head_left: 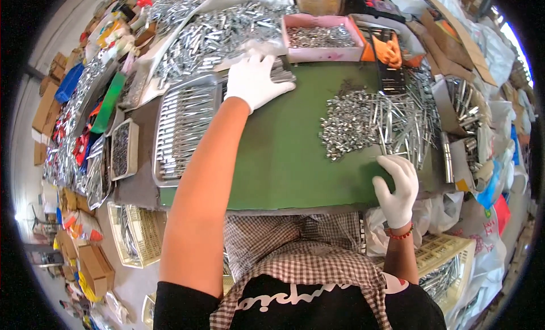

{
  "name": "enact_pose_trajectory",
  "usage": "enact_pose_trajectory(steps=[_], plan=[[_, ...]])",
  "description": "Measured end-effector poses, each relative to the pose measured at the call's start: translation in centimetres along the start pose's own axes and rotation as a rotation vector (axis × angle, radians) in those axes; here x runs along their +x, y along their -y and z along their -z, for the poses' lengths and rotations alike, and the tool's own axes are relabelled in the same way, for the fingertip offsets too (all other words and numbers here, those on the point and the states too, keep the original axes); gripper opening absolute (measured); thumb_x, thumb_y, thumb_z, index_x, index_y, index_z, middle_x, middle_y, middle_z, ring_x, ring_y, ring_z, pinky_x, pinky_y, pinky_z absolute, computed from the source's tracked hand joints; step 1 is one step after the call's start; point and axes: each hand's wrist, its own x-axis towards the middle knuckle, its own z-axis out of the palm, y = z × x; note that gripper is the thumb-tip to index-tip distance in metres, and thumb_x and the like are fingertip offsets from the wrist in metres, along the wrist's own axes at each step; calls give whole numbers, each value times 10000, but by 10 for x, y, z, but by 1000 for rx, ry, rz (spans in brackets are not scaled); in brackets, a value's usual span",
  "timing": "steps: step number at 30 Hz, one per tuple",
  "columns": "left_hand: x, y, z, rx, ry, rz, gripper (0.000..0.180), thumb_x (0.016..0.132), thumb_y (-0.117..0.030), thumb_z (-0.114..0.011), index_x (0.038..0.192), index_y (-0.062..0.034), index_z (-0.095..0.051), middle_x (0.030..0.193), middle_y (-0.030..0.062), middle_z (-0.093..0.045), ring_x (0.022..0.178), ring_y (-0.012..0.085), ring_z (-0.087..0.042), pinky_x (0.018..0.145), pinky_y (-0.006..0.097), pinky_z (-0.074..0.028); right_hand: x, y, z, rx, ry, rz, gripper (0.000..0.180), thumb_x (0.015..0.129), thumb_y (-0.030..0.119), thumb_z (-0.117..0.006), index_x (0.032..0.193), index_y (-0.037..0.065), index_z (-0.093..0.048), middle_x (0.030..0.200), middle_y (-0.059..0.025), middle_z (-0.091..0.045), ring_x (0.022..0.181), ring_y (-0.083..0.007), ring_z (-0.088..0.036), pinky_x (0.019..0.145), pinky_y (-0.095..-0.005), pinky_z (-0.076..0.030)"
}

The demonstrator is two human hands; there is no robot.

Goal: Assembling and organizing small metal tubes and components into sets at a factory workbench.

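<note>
My left hand (254,83), in a white glove, reaches to the far side of the green mat (272,171). Its fingers are spread over some flat metal pieces (282,72), beside the corner of a metal tray (157,145) holding rows of slim metal rods (184,120). What lies under the palm is hidden. My right hand (398,191), also gloved, hovers by the mat's near right, thumb and fingers apart in a curve. Just beyond it are a heap of small shiny metal cylinders (346,125) and a pile of long thin metal rods (403,125).
A pink box (292,52) of small metal parts stands at the back, next to an orange glove (387,51). Behind the tray spreads a large heap of metal pieces (210,38). A small bin (131,151) sits left; a cream crate (150,239) is below the table edge.
</note>
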Motion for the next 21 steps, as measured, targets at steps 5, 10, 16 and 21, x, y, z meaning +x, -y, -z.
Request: enact_pose_trajectory(steps=[5, 10, 16, 21], plan=[[-16, -7, 5, 13, 3, -61, 754, 714, -667, -581, 1191, -83, -567, 1168, 184, -542, 1066, 314, -543, 918, 403, -433, 1, -1, -3, -7, -8, 8, 326, 644, 66, -689, 967, 45, -649, 941, -96, -650, 922, -282, -592, 835, -380, -455], [-10, -7, -4, 22, 47, -56, 802, 768, -690, -502, 1284, -76, -500, 1289, 212, -463, 1230, 363, -416, 992, 437, -375, 0, -1, -3, -31, -12, 24, 318, 650, 65, -691, 964, 49, -650, 941, -91, -650, 916, -280, -593, 832, -377, -458], [-8, 1, -17, 122, 62, -83, 883, 814, -717, -395, 1403, -60, -361, 1441, 255, -290, 1368, 409, -217, 1090, 458, -256, 1, 1, -3, -25, -8, 0, 298, 663, 51, -693, 959, 47, -655, 926, -93, -652, 913, -280, -593, 830, -375, -459], [-5, -3, -23, 106, -103, -66, 809, 874, -649, -361, 1335, 13, -421, 1336, 314, -397, 1288, 413, -346, 1049, 443, -316, 0, 3, -4, -47, -12, -1, 261, 690, 55, -679, 950, 43, -658, 920, -93, -651, 920, -278, -589, 834, -375, -457]])
